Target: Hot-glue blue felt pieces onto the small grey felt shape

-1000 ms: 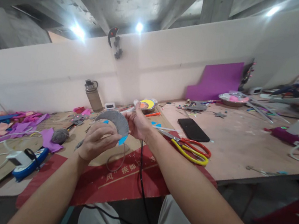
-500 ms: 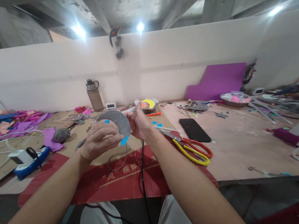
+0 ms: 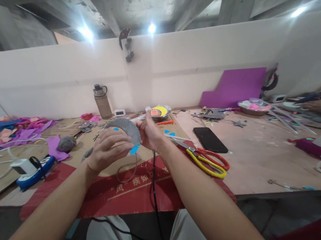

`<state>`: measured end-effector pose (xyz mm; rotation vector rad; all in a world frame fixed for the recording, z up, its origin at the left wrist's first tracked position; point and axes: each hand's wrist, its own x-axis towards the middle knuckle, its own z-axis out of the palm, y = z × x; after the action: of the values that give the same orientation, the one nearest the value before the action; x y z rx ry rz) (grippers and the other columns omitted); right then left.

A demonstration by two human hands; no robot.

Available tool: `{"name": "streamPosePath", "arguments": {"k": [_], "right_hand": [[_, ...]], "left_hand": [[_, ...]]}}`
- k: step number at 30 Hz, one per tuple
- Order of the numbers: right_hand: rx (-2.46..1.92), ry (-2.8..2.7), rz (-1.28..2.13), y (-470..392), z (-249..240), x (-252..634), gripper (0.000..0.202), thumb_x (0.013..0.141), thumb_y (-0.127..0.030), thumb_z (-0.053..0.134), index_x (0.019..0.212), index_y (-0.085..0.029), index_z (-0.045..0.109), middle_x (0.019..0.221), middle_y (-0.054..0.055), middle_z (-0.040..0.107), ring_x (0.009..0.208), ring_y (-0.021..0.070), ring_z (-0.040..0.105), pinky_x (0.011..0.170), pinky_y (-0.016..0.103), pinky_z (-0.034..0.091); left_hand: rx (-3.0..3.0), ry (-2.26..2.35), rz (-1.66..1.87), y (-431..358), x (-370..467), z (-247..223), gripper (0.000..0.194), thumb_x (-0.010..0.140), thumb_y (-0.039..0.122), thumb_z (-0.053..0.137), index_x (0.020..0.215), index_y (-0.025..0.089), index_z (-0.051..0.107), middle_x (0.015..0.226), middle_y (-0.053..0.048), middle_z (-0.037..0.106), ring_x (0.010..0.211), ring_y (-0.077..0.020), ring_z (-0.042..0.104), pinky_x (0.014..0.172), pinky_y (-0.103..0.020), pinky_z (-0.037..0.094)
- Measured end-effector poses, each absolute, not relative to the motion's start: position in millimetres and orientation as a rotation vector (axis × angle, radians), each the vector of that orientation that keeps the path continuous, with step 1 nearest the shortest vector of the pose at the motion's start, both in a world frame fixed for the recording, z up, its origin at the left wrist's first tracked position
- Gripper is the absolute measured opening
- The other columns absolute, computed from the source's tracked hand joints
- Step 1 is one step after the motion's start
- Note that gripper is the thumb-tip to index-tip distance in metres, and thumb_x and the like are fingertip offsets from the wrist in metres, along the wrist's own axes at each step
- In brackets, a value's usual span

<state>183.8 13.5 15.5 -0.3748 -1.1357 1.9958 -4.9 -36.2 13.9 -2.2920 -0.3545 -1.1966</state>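
A grey felt crescent [image 3: 128, 128] with blue pieces on it is held up over the cardboard-covered table. My left hand [image 3: 110, 144] is closed around its lower left side, fingers bent across its front. A blue piece [image 3: 134, 149] sticks out at the crescent's lower right end, by my left fingertips. My right hand [image 3: 150, 134] is at the crescent's right edge, fingers curled and thumb up; what it grips is hidden. A black cord [image 3: 153, 183] runs down from beneath my right wrist. Scissors [image 3: 205, 159] with red and yellow handles lie right of my right forearm.
A black phone [image 3: 210, 139] lies beyond the scissors. Behind my hands stand a bottle [image 3: 102, 102] and a bowl [image 3: 165, 114] with yellow and orange pieces. Fabric scraps [image 3: 2, 133], a yarn ball [image 3: 67, 143] and a blue power strip [image 3: 36, 173] are left. Another person's hand [image 3: 318, 105] works far right.
The view has shifted very slightly. My two hands and the grey felt crescent keep nearly the same position. At far right, the other person's hand has moved a little to the left.
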Motion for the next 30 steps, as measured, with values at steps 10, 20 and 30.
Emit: {"name": "streamPosePath", "arguments": {"k": [10, 20, 30], "right_hand": [[-0.260, -1.272, 1.996, -0.7, 11.6, 172.9, 0.073, 0.088, -0.079, 0.029, 0.088, -0.015, 0.066, 0.082, 0.010, 0.071, 0.072, 0.0166, 0.065, 0.077, 0.034, 0.052], [-0.519, -1.152, 1.456, -1.6, 5.0, 167.0, 0.028, 0.070, -0.040, 0.077, 0.070, -0.016, 0.063, 0.058, -0.005, 0.056, 0.053, 0.0054, 0.047, 0.057, 0.021, 0.040], [-0.603, -1.136, 1.459, -5.0, 5.8, 168.0, 0.017, 0.076, -0.031, 0.068, 0.072, -0.015, 0.064, 0.058, -0.005, 0.054, 0.050, 0.0048, 0.047, 0.055, 0.021, 0.040]], "left_hand": [[-1.915, -1.413, -2.567, -24.7, 21.1, 26.8, 0.006, 0.073, 0.016, 0.077, 0.079, 0.018, 0.076, 0.077, -0.002, 0.073, 0.072, -0.0149, 0.065, 0.071, -0.021, 0.049], [-2.332, -1.590, -2.625, -8.7, 22.6, 15.8, 0.021, 0.072, 0.033, 0.081, 0.081, 0.015, 0.076, 0.074, -0.004, 0.070, 0.059, -0.0100, 0.057, 0.055, -0.019, 0.043], [-2.430, -1.650, -2.785, -12.8, 18.8, 15.8, 0.030, 0.064, 0.035, 0.085, 0.079, 0.012, 0.073, 0.079, -0.005, 0.069, 0.068, -0.0122, 0.062, 0.049, -0.017, 0.046]]}}
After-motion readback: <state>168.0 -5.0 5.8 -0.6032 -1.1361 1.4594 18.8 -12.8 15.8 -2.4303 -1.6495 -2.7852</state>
